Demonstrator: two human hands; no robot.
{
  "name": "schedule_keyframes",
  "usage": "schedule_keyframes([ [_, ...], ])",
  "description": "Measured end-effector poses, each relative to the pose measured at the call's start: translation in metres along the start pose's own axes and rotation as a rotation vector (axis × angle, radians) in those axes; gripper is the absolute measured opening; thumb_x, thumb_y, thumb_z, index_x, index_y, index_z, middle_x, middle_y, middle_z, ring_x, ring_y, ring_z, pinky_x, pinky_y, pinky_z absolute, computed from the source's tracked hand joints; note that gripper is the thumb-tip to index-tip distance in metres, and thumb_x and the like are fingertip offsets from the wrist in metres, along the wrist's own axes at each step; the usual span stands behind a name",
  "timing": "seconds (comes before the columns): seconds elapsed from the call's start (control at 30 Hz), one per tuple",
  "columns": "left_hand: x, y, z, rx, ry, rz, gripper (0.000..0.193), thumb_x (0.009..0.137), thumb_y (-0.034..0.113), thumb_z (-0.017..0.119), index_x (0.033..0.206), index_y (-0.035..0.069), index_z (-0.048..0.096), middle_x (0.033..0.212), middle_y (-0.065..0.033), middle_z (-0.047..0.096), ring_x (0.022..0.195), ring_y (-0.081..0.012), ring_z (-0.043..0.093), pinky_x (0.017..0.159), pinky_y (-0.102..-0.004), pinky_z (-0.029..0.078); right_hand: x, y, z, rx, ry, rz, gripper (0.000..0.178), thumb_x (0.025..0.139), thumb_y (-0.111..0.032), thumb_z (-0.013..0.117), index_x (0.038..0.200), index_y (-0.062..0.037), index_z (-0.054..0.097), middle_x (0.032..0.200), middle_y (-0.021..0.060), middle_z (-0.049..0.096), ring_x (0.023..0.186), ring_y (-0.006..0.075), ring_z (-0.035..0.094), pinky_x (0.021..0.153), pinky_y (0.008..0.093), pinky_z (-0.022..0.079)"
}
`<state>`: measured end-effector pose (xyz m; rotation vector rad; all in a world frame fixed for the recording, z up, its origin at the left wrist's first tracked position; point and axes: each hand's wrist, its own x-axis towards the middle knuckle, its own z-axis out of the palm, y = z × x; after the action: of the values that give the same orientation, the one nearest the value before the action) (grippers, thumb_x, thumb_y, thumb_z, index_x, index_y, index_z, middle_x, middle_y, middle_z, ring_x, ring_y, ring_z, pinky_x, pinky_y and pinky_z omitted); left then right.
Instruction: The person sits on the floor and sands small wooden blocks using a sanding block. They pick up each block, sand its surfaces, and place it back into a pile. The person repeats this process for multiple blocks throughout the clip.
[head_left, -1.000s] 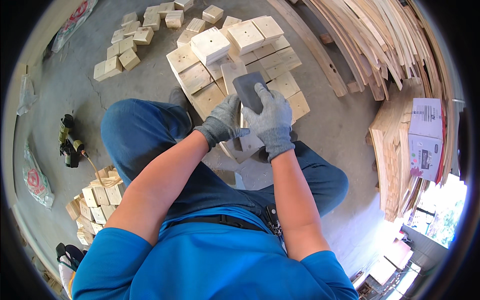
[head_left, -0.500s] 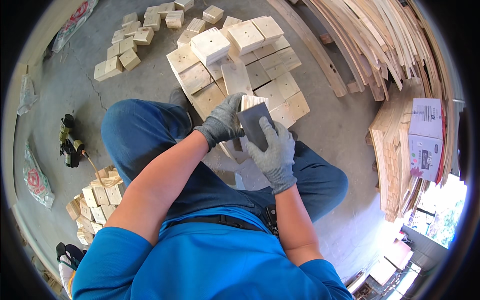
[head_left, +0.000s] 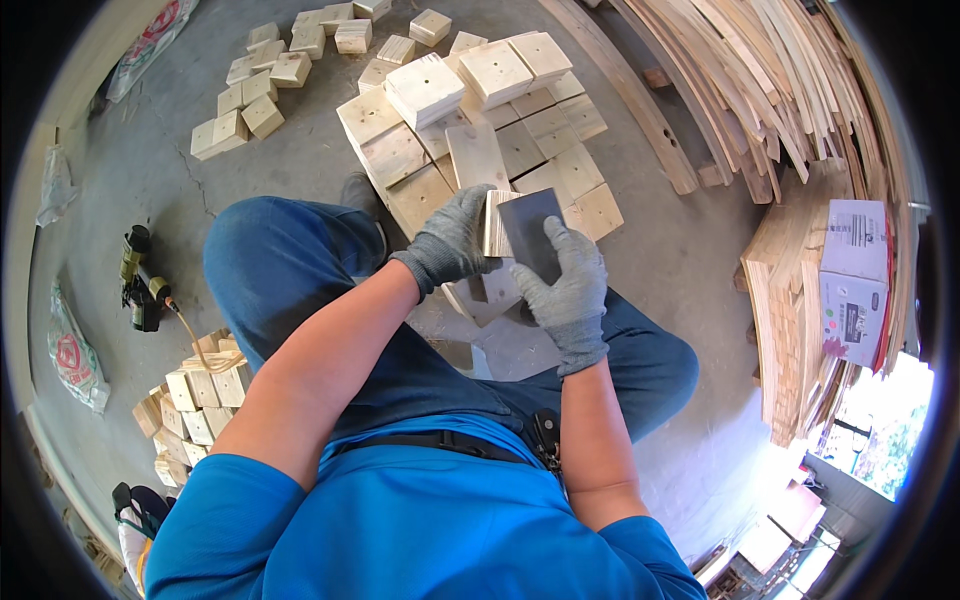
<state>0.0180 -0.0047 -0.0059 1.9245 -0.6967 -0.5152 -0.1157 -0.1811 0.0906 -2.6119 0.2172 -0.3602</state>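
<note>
Gloved in grey, my left hand (head_left: pixel 455 240) is closed around a pale wooden block (head_left: pixel 494 228) with a layered-looking side. My right hand (head_left: pixel 572 285), in a matching glove, grips a flat dark grey sanding block (head_left: pixel 532 232), thumb and fingers along its lower right edge. That dark rectangle lies against the wooden block and covers its right part, so the contact face is hidden. Both are held between my knees. Just beyond my hands stands a low stack of wooden blocks (head_left: pixel 549 130), with a few taller piles on top.
Loose wooden blocks (head_left: pixel 262 85) lie on the floor at far left. A nail gun (head_left: pixel 140 280) with a hose rests left, near more stacked blocks (head_left: pixel 205 400). Long boards (head_left: pixel 720 80) fill the far right, above a carton (head_left: pixel 853 280) beside stacked timber.
My right hand has slid the sanding block to the right across the wooden block, uncovering more of its side. My left hand stays nearly in place.
</note>
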Motion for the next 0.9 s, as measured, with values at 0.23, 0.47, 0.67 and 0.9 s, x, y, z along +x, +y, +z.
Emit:
schedule_keyframes([
  [0.23, 0.001, 0.005, -0.003, 0.049, -0.022, -0.054, 0.109, 0.065, 0.037, 0.1, 0.155, 0.011, 0.044, 0.146, -0.0184, 0.056, 0.137, -0.0378, 0.057, 0.118, -0.0432, 0.048, -0.018, 0.044, 0.004, 0.113, 0.092, 0.373, 0.079, 0.077, -0.028, 0.096, 0.146, -0.0042, 0.064, 0.131, 0.0202, 0.067, 0.118, 0.0354, 0.066, 0.103, 0.0452, 0.054],
  [0.47, 0.001, 0.002, 0.004, 0.034, 0.025, -0.056, 0.105, 0.067, 0.042, 0.096, 0.153, 0.009, 0.046, 0.145, -0.0208, 0.058, 0.132, -0.0397, 0.061, 0.114, -0.0436, 0.051, -0.039, 0.078, 0.016, 0.201, 0.038, 0.675, 0.078, 0.081, -0.026, 0.092, 0.149, -0.004, 0.061, 0.144, 0.0229, 0.063, 0.128, 0.0366, 0.064, 0.11, 0.0435, 0.052],
  [0.67, 0.007, -0.025, 0.014, -0.14, 0.036, 0.055, 0.104, 0.066, 0.037, 0.095, 0.153, 0.008, 0.046, 0.144, -0.0205, 0.058, 0.132, -0.0388, 0.062, 0.113, -0.0431, 0.051, -0.022, 0.083, 0.034, -0.046, -0.071, 0.598, 0.081, 0.082, -0.041, 0.089, 0.15, -0.0084, 0.061, 0.144, 0.0261, 0.062, 0.13, 0.0422, 0.063, 0.112, 0.0469, 0.051],
  [0.9, 0.0, 0.001, 0.008, -0.047, 0.125, 0.054, 0.102, 0.065, 0.031, 0.097, 0.15, 0.007, 0.047, 0.14, -0.0164, 0.063, 0.132, -0.0328, 0.063, 0.113, -0.0412, 0.051, 0.002, 0.064, 0.031, -0.076, -0.131, 0.654, 0.081, 0.081, -0.041, 0.091, 0.149, -0.0069, 0.062, 0.146, 0.025, 0.063, 0.134, 0.0401, 0.061, 0.115, 0.0462, 0.048],
])
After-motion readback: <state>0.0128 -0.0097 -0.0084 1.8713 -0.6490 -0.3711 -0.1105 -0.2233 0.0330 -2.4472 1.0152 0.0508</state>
